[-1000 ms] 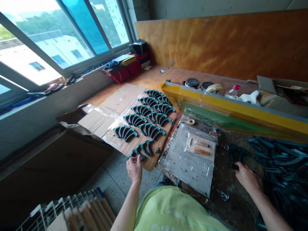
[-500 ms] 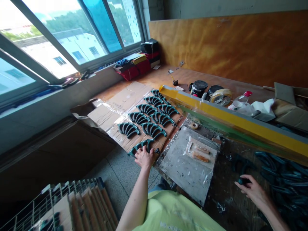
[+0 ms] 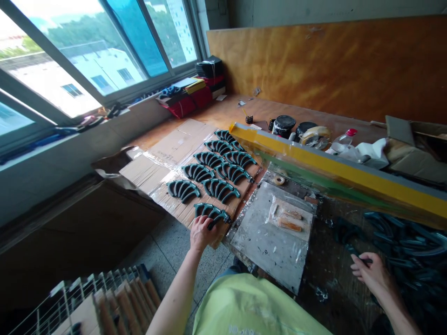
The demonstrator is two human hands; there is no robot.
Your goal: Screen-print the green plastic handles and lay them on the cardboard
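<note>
the two bare hands are well apart, one on each side of a scarred, paint-spattered dark workbench [image 3: 331, 302]. the left hand [image 3: 201, 234] has its fingers curled around the near end of a dark teal curved moulded part [image 3: 212, 212], which lies at the front corner of a flattened brown cardboard sheet under clear plastic wrap [image 3: 150, 170]. just beyond it, rows of matching dark teal arched parts [image 3: 220, 172] sit in neat pairs on the cardboard. the right hand [image 3: 373, 274] pinches a small dark piece [image 3: 363, 261] between its fingers and thumb, just beside a heap of dark teal curved parts [image 3: 405, 246]; how much of the piece is held is too dark to tell. between the hands lies a grey metal plate wrapped in clear plastic [image 3: 268, 246], with pale wooden strips in a plastic bag [image 3: 289, 219] on top. past it, a yellow-edged screen frame with green mesh [image 3: 335, 170] stands tilted above the bench, over a small beige tape roll [image 3: 278, 180]. black-lidded round tins [image 3: 284, 126] and a clear plastic bottle with a red cap [image 3: 344, 139] stand behind the frame.
</note>
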